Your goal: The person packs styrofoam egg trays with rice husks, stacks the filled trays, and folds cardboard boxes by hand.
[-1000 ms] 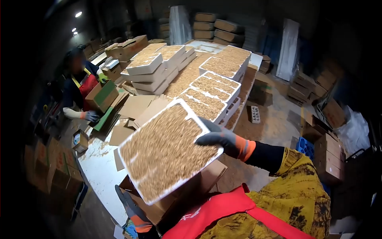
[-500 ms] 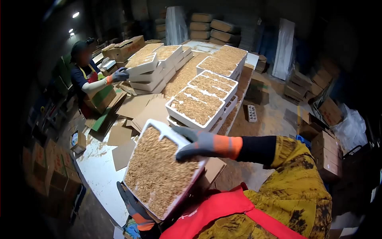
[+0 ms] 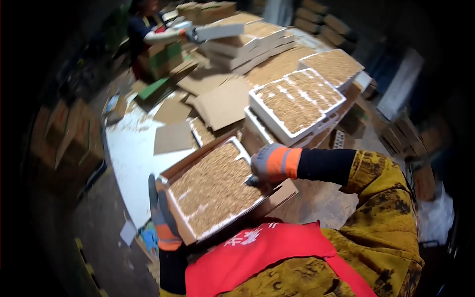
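A white foam tray (image 3: 213,190) filled with wood shavings sits tilted inside an open cardboard box (image 3: 195,157) in front of my red apron. My right hand (image 3: 274,163), in a grey and orange glove, grips the tray's right rim with the fingers curled over it. My left hand (image 3: 164,218), gloved alike, lies along the outside of the box's left wall, its fingers stretched out. A cardboard flap (image 3: 283,194) sticks out below my right hand.
Filled foam trays (image 3: 292,101) stand stacked ahead, with flat cardboard sheets (image 3: 220,101) on the white table (image 3: 123,163). Across the table, a person (image 3: 148,32) in gloves holds a foam tray (image 3: 220,31). Cartons (image 3: 67,131) are piled at the left.
The foam tray went from steeply tilted to lower and flatter, now inside the cardboard box. My right hand moved down with it. The view shifted, and the other person lifted a tray.
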`<state>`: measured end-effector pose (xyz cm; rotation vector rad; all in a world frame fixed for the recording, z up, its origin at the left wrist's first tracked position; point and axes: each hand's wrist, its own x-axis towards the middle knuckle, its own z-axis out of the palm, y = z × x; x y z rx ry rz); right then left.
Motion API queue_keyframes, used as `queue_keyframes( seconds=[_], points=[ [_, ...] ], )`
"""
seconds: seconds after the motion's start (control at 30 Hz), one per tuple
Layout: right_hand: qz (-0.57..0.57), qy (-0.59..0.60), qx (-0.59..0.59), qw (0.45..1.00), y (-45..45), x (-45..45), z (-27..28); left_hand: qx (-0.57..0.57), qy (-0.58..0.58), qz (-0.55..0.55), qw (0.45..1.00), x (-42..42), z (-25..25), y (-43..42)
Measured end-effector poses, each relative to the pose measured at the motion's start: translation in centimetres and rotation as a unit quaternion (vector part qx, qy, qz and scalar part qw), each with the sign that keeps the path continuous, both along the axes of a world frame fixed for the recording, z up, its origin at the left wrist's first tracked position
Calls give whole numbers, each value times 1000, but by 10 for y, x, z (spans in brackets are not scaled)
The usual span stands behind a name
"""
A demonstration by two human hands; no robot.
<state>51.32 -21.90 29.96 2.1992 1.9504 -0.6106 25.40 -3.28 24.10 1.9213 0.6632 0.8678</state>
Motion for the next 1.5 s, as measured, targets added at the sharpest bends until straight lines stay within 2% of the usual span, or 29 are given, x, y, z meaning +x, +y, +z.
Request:
queue_keyframes(
  seconds=[0.07,0.13,0.17,0.27,0.3,0.33,0.4,0.43,0.47,0.5,0.53,0.57,0.6,0.63,0.67,0.7,0.8,0.9,1.0,1.03,1.1,1.13,1.2,1.27,1.3,1.33,1.37,1.43,1.5],
  points=[
    [0,-37,17,999,1,-9,1,5,-1,11,1000,-1,8,-6],
    [67,-110,95,987,-1,-13,-17,10,2,14,1000,0,11,-9],
    [67,-99,54,991,4,-14,-18,15,10,18,1000,1,15,-12],
    [133,-96,143,976,10,-4,-9,-15,27,36,999,6,17,-15],
    [109,-36,126,985,22,0,20,-33,33,42,998,5,19,-13],
    [54,25,215,975,34,11,41,-52,38,52,997,7,19,-13],
    [-39,153,320,934,69,63,44,42,51,49,997,5,3,-8],
    [-119,214,315,917,92,89,36,175,72,27,982,5,0,-2],
    [-127,181,362,906,121,122,6,303,100,6,948,0,1,3],
    [-130,67,353,924,145,142,-20,243,93,18,965,-3,4,-2],
    [-80,-14,333,939,164,165,-61,254,143,68,954,-7,22,-7],
    [-40,-56,255,964,180,186,-109,11,-27,98,995,-15,10,0],
    [-82,-170,147,971,201,196,-164,-76,-89,156,981,-34,-2,5],
    [-79,-186,136,970,206,200,-198,-155,-166,214,950,-53,-14,11],
    [-153,-189,36,969,201,162,-169,-99,-110,291,945,-75,-21,16],
    [-155,-220,56,962,203,153,-184,-50,-71,369,925,-104,-35,20],
    [-154,-308,151,927,215,175,-233,-57,-40,486,871,-187,-88,13],
    [-112,-270,208,933,227,186,-216,-44,31,480,876,-224,-148,3],
    [-96,-199,280,934,235,192,-170,-62,162,469,866,-197,-151,8],
    [-92,-177,280,939,232,190,-155,-31,198,495,845,-194,-157,13],
    [-107,-153,231,955,233,185,-141,-95,160,534,825,-195,-161,19],
    [-72,-86,237,965,231,187,-145,-127,140,552,812,-195,-163,24],
    [19,-102,317,943,224,179,-141,-69,250,571,778,-215,-189,28],
    [-21,-5,367,930,205,149,-111,-40,345,556,755,-218,-183,22],
    [-27,36,398,916,198,140,-102,-75,413,514,748,-218,-181,22],
    [-12,86,422,903,187,123,-85,-33,474,500,724,-216,-183,21],
    [-76,110,386,913,176,128,-85,10,531,483,696,-213,-188,21],
    [-143,186,379,895,161,139,-87,56,585,433,684,-220,-210,25],
    [-175,228,412,865,142,143,-88,12,589,419,691,-219,-212,30]
  ],
)
